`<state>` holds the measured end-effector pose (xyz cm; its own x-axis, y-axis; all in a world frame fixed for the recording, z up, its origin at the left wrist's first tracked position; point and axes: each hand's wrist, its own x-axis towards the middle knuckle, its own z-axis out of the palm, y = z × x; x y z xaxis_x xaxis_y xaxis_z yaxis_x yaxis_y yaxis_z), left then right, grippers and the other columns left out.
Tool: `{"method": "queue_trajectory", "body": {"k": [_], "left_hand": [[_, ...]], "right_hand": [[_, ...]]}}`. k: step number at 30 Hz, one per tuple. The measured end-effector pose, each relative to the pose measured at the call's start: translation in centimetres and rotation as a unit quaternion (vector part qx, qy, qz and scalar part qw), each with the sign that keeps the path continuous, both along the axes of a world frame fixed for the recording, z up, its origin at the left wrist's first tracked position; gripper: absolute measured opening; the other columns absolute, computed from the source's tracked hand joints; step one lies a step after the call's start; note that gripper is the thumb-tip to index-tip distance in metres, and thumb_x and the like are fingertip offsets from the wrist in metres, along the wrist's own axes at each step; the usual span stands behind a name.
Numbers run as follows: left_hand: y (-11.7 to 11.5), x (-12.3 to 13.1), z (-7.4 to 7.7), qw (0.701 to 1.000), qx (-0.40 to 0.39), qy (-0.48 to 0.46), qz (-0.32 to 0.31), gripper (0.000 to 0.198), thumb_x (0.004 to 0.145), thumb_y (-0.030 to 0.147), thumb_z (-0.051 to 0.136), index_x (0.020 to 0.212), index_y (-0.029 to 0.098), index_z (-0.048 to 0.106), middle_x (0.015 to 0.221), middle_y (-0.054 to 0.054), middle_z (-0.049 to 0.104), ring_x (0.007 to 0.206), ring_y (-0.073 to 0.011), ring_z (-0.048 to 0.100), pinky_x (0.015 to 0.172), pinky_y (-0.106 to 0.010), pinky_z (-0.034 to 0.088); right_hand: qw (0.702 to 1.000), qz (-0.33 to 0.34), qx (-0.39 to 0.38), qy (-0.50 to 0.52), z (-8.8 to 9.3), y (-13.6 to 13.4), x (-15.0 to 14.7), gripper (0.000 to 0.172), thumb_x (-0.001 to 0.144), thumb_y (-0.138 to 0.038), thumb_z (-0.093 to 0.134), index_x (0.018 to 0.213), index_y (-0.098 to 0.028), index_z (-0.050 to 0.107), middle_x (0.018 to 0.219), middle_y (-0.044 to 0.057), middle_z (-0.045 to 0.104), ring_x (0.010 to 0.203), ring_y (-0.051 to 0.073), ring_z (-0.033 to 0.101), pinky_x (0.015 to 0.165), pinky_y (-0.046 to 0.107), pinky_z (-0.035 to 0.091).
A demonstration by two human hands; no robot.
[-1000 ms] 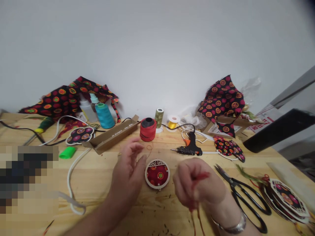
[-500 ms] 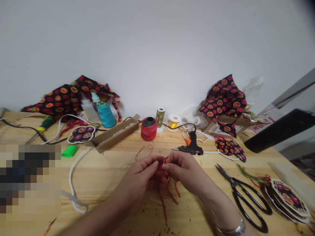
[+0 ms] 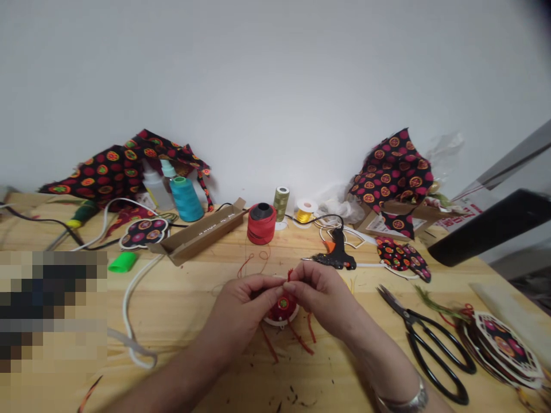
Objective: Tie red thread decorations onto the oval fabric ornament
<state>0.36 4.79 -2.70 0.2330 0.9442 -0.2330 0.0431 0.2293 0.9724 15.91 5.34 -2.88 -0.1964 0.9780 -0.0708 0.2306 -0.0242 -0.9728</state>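
A small round ornament (image 3: 282, 312) with a pale rim and dark red patterned fabric is between my two hands, low over the wooden table. Red cord (image 3: 290, 276) sticks up at its top, pinched by the fingertips of my right hand (image 3: 316, 289). My left hand (image 3: 247, 301) has its thumb and fingers closed at the ornament's upper left edge and partly covers it. Several red cord ends (image 3: 300, 338) hang or lie below the ornament. Loose red thread (image 3: 257, 255) runs behind my hands toward the red thread spool (image 3: 261, 225).
Black scissors (image 3: 424, 338) and stacked ornaments (image 3: 501, 347) lie at the right. A glue gun (image 3: 338, 252), a yellow spool (image 3: 305, 212), a green spool (image 3: 281, 203), a cardboard tray (image 3: 202, 235) and a teal thread cone (image 3: 186, 199) stand behind. A white cable (image 3: 129, 304) curves at the left.
The ornament has turned so that its patterned face and pale rim show. The red cord now stands up above my right fingertips, and the hanging cord ends have shifted.
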Motion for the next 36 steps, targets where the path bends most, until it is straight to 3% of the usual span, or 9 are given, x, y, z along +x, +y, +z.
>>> {"method": "queue_trajectory", "body": {"k": [9, 21, 26, 36], "left_hand": [[0.1, 0.1, 0.4, 1.000, -0.026, -0.003, 0.011, 0.007, 0.067, 0.024, 0.069, 0.068, 0.021, 0.075, 0.067, 0.000, 0.073, 0.065, -0.0159, 0.061, 0.062, -0.023, 0.046], [0.0, 0.1, -0.3, 0.985, -0.115, -0.131, -0.018, 0.009, 0.064, 0.025, 0.073, 0.067, 0.017, 0.073, 0.064, -0.001, 0.069, 0.062, -0.0134, 0.057, 0.061, -0.024, 0.041], [0.0, 0.1, -0.1, 0.977, -0.156, -0.144, -0.026, 0.008, 0.065, 0.023, 0.071, 0.067, 0.015, 0.072, 0.060, 0.000, 0.066, 0.049, -0.0073, 0.048, 0.046, -0.018, 0.030], [-0.3, 0.2, 0.2, 0.977, -0.150, -0.150, -0.034, 0.010, 0.065, 0.025, 0.071, 0.065, 0.015, 0.072, 0.058, 0.000, 0.063, 0.048, -0.0077, 0.044, 0.045, -0.020, 0.027]], "right_hand": [[1.000, -0.005, 0.008, -0.006, 0.1, -0.1, 0.0, 0.007, 0.073, -0.019, 0.058, 0.067, -0.016, 0.054, 0.060, -0.003, 0.052, 0.056, 0.009, 0.043, 0.051, 0.021, 0.034], [1.000, 0.011, -0.013, 0.020, 0.8, 0.0, 0.4, 0.009, 0.070, -0.020, 0.062, 0.065, -0.015, 0.056, 0.059, -0.004, 0.052, 0.054, 0.008, 0.044, 0.050, 0.020, 0.033], [0.997, 0.019, -0.038, 0.059, 1.2, 0.0, 0.3, 0.012, 0.069, -0.021, 0.064, 0.064, -0.015, 0.055, 0.055, -0.006, 0.048, 0.050, 0.006, 0.040, 0.046, 0.018, 0.030], [0.995, 0.047, -0.055, 0.075, 1.5, -0.2, 0.4, 0.014, 0.073, -0.024, 0.062, 0.067, -0.015, 0.054, 0.058, -0.005, 0.050, 0.050, 0.006, 0.042, 0.047, 0.019, 0.033]]}}
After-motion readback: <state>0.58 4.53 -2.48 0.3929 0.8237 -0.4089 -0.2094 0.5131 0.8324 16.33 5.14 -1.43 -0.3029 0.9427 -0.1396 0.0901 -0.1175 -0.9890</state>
